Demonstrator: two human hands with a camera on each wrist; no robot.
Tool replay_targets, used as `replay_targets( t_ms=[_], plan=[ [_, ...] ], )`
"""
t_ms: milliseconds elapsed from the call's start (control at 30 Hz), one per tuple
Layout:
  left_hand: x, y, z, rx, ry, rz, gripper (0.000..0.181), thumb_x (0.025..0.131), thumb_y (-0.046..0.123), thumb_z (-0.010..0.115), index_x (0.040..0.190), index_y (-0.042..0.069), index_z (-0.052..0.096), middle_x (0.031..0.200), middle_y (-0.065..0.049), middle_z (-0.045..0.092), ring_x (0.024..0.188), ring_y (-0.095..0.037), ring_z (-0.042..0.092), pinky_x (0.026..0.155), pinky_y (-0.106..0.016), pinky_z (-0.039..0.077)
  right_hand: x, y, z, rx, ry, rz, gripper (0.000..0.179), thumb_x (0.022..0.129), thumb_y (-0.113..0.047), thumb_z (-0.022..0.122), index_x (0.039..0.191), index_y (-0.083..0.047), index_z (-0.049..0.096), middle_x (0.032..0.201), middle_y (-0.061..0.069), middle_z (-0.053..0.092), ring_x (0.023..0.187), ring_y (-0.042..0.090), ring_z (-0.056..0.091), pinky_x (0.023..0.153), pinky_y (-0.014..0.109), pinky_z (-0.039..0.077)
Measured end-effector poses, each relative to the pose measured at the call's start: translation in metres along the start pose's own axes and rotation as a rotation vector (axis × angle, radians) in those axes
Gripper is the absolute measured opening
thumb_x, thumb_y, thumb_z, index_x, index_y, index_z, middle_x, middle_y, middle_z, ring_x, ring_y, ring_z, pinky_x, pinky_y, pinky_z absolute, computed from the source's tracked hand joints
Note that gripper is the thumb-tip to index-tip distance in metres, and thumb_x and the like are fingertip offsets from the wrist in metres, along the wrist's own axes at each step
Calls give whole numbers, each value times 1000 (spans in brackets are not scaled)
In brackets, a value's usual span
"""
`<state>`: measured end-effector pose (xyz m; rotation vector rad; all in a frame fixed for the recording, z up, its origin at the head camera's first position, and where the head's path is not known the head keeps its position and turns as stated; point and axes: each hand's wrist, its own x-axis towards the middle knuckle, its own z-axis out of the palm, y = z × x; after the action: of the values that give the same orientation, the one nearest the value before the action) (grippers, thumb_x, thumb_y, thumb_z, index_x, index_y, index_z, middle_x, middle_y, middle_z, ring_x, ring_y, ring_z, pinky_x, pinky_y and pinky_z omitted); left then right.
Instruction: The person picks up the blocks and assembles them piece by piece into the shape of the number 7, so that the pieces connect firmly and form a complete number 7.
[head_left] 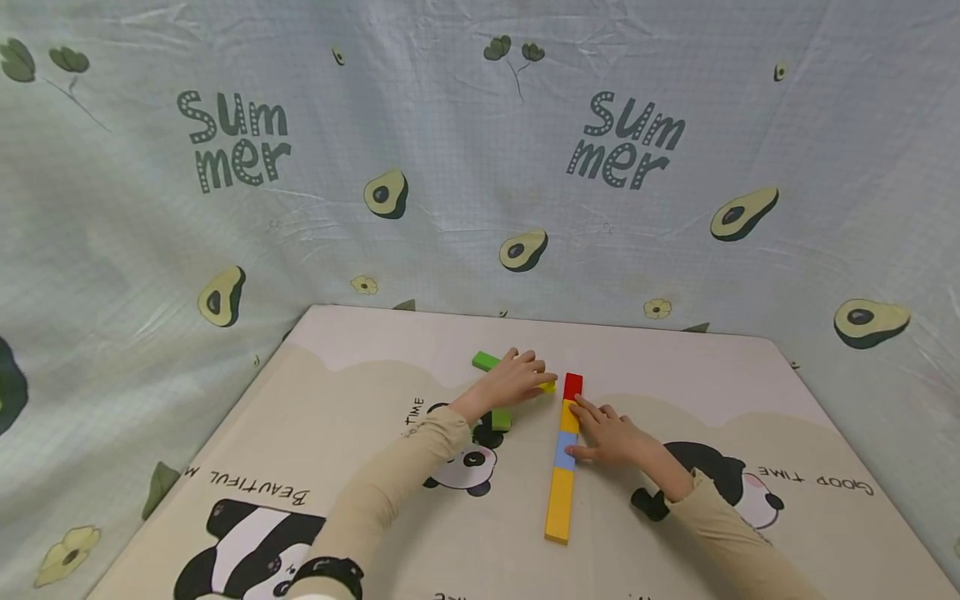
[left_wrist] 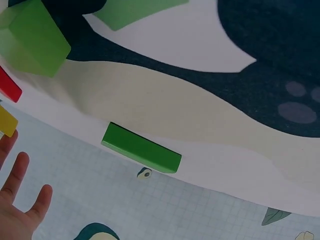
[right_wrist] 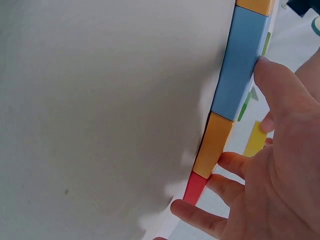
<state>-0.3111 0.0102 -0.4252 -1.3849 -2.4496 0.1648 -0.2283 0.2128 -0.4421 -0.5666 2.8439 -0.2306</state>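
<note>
My left hand pinches a small yellow block between thumb and fingers, just left of the row's far end. In the right wrist view, the yellow block shows with left fingertips against it. A straight row runs away from me: a long orange block, a blue block, a shorter orange block and a red block at the far end. My right hand lies along the row's right side, fingers spread, thumb at the blue block and fingertips by the shorter orange and red ones.
A green block lies beyond my left wrist, partly covered by that hand. Another, lighter green block lies nearer, beside the left forearm. The table mat has panda prints, and a hanging avocado-print cloth rises behind its far edge.
</note>
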Motion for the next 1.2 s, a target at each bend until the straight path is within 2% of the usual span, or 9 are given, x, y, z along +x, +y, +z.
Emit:
replay_targets(
  t_ms=[267, 500, 667, 967, 1200],
  plan=[
    [16, -1, 6, 6, -1, -52, 26, 89, 31, 53, 113, 24, 56, 105, 4, 60, 97, -16, 50, 83, -32, 43, 0, 2, 1, -4, 0, -7, 78, 79, -51, 56, 136, -3, 31, 146, 16, 22, 118, 39, 37, 89, 61, 35],
    [28, 2, 13, -3, -31, -144, 25, 89, 31, 51, 113, 24, 56, 105, 3, 61, 100, -16, 50, 89, -36, 42, 1, 2, 2, 0, -1, -4, 79, 79, -51, 56, 136, -3, 30, 146, 16, 22, 118, 39, 37, 89, 61, 35],
    [38, 1, 22, 39, -37, -202, 25, 90, 31, 51, 112, 23, 56, 104, 3, 61, 102, -17, 51, 91, -38, 42, 0, 1, 0, 1, -7, -5, 79, 80, -51, 56, 136, -3, 30, 146, 17, 22, 118, 40, 36, 89, 62, 34],
    [55, 7, 31, 78, -117, -280, 28, 91, 31, 49, 118, 27, 53, 115, 2, 59, 112, -19, 50, 97, -42, 39, 0, -1, -1, 2, -15, -3, 79, 79, -50, 57, 137, -3, 30, 146, 16, 22, 117, 39, 37, 89, 61, 36],
    [58, 13, 35, 72, -164, -336, 28, 92, 29, 47, 119, 31, 53, 117, 4, 59, 110, -18, 49, 94, -41, 40, 1, 2, 0, 0, -6, -5, 79, 79, -51, 56, 136, -2, 31, 146, 16, 22, 117, 39, 37, 88, 61, 36]
  ],
)
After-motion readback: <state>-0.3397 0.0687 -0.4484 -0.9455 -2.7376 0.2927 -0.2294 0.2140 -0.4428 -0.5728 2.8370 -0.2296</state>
